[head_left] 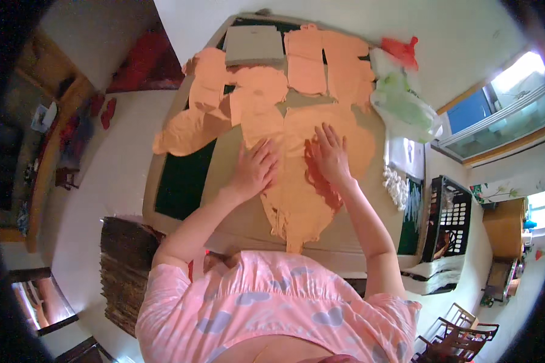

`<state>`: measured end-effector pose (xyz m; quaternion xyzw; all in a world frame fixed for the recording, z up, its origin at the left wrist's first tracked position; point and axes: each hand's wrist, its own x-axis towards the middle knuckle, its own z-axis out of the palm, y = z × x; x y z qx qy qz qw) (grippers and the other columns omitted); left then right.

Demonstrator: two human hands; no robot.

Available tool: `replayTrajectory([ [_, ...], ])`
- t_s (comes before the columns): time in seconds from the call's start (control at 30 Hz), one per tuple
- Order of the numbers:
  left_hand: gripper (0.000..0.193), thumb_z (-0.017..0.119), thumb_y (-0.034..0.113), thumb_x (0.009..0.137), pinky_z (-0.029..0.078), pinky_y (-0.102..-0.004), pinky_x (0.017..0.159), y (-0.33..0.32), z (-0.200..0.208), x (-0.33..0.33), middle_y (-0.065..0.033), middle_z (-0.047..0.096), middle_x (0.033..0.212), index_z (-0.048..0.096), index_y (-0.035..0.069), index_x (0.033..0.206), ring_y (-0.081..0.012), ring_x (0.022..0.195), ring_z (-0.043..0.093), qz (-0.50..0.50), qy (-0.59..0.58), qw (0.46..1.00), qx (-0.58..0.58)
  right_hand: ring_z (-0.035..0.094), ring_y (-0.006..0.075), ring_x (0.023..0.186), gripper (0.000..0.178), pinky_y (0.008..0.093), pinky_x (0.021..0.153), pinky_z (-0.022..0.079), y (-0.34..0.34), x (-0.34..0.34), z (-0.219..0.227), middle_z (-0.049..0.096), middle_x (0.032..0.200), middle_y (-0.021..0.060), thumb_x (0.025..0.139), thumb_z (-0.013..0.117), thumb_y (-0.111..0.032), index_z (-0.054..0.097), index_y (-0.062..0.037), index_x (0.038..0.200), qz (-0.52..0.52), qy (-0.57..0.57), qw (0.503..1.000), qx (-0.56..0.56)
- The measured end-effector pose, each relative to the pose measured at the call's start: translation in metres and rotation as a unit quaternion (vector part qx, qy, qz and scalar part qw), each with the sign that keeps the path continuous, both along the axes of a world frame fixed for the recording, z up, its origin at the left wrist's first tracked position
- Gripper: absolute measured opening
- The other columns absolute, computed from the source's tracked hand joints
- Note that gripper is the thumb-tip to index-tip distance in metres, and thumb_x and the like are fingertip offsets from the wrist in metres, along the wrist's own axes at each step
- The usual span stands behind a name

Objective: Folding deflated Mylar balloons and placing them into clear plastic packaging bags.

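Note:
A peach-orange garment (311, 181) lies spread out on the table in front of me, its narrow end toward my body. My left hand (259, 166) rests flat on its left part, fingers stretched out. On its right part lies my right hand (331, 156), palm down with the fingers apart. Beside and under that hand, a darker reddish-orange patch (322, 181) of cloth shows. Neither hand grips anything. Beyond the hands, more peach garments lie flat: one at the far middle (305, 63), one at the far right (348, 69), and others at the left (193, 127).
A grey flat stack (254, 45) lies at the table's far side. Red (400, 51) and green plastic bags (402, 100), a white cord bundle (396, 187) and pale thin strips (413, 202) line the right edge. Beyond stands a black crate (451, 212). Brown layered material (124, 266) stands lower left.

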<state>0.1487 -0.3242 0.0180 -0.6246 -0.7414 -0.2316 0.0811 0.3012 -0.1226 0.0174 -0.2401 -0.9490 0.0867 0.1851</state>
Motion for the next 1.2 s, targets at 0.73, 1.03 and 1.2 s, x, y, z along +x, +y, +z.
replayTrajectory([
  [0.73, 0.016, 0.060, 0.015, 0.076, 0.050, -0.0405, 0.077, 0.258, -0.023, -0.130, -0.0108, 0.061, 0.094, 0.066, 0.007, 0.089, -0.0300, 0.092, 0.057, -0.020, -0.033, 0.999, -0.034, 0.051, 0.0216, 0.121, 0.040, 0.0560, 0.108, 0.027, 0.159, -0.129, -0.023, 0.057, 0.129, 0.0038, 0.087, 0.046, -0.013, 0.055, -0.0129, 0.126, 0.058, -0.023, 0.998, 0.031],
  [1.03, 0.013, 0.064, 0.015, 0.079, 0.048, -0.0435, 0.076, 0.267, -0.006, -0.140, -0.0148, 0.064, 0.086, 0.065, 0.004, 0.086, -0.0326, 0.086, 0.061, 0.029, -0.246, 0.969, -0.025, 0.061, 0.0267, 0.099, 0.027, 0.0550, 0.106, 0.028, 0.165, -0.146, -0.007, 0.067, 0.102, 0.0093, 0.091, 0.047, -0.024, 0.065, -0.0148, 0.109, 0.004, -0.046, 0.999, -0.019],
  [1.2, 0.019, 0.067, 0.008, 0.075, 0.048, -0.0433, 0.077, 0.261, -0.006, -0.130, -0.0155, 0.062, 0.096, 0.061, 0.004, 0.093, -0.0336, 0.092, 0.059, 0.049, -0.223, 0.973, -0.037, 0.063, 0.0343, 0.086, 0.026, 0.0510, 0.088, 0.044, 0.173, -0.155, -0.015, 0.067, 0.089, 0.0147, 0.092, 0.048, -0.028, 0.066, -0.0113, 0.101, -0.028, 0.026, 0.999, -0.029],
])
